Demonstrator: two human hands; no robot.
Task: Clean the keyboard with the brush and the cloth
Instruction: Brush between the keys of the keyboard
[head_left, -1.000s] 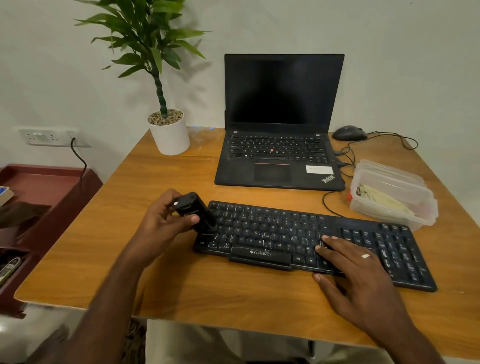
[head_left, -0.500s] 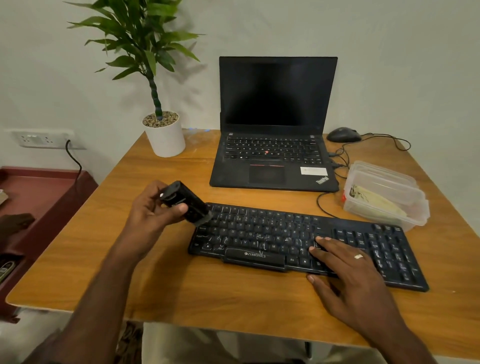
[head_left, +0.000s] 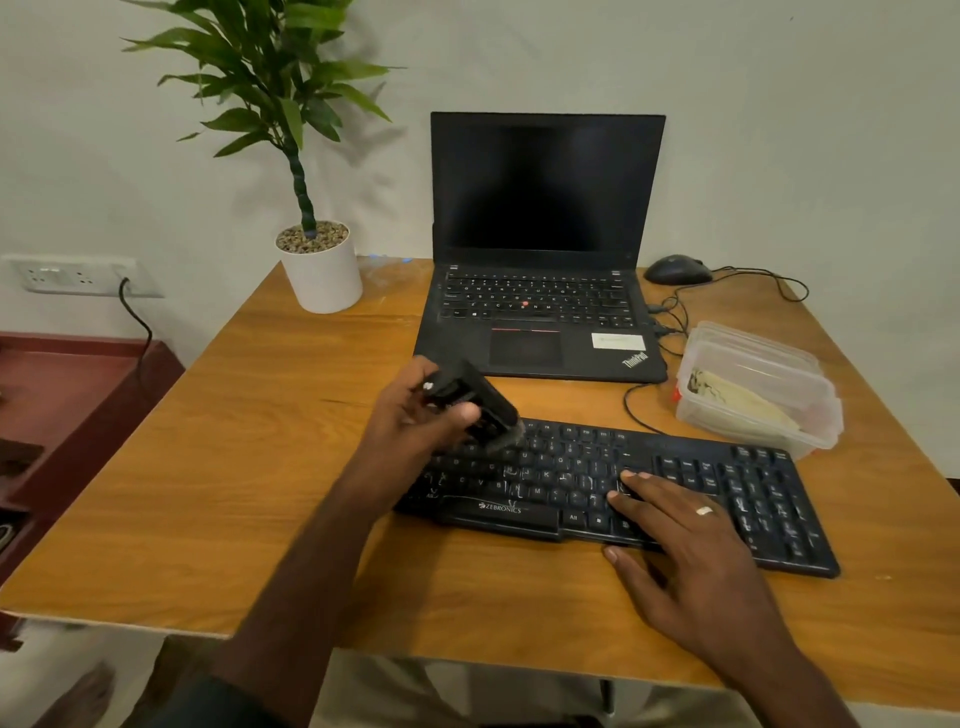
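Observation:
A black keyboard (head_left: 727, 483) lies across the wooden table (head_left: 260, 467) in front of me. My left hand (head_left: 410, 426) grips a black brush (head_left: 470, 397), tilted down to the right, with its bristle end on the keyboard's upper left keys. My right hand (head_left: 691, 540) lies flat, fingers spread, on the keys just right of the keyboard's middle; it has a ring on one finger. A yellowish cloth (head_left: 743, 402) lies inside a clear plastic box (head_left: 753, 358) at the right of the table.
An open black laptop (head_left: 540, 312) stands behind the keyboard. A potted plant (head_left: 322, 270) is at the back left, a black mouse (head_left: 675, 269) with cables at the back right. A dark red cabinet (head_left: 67, 395) stands left of the table.
My left hand lifted the brush off the left end of the keyboard, then brought it down farther right on the upper keys. My right hand stayed on the keys. The view shifted.

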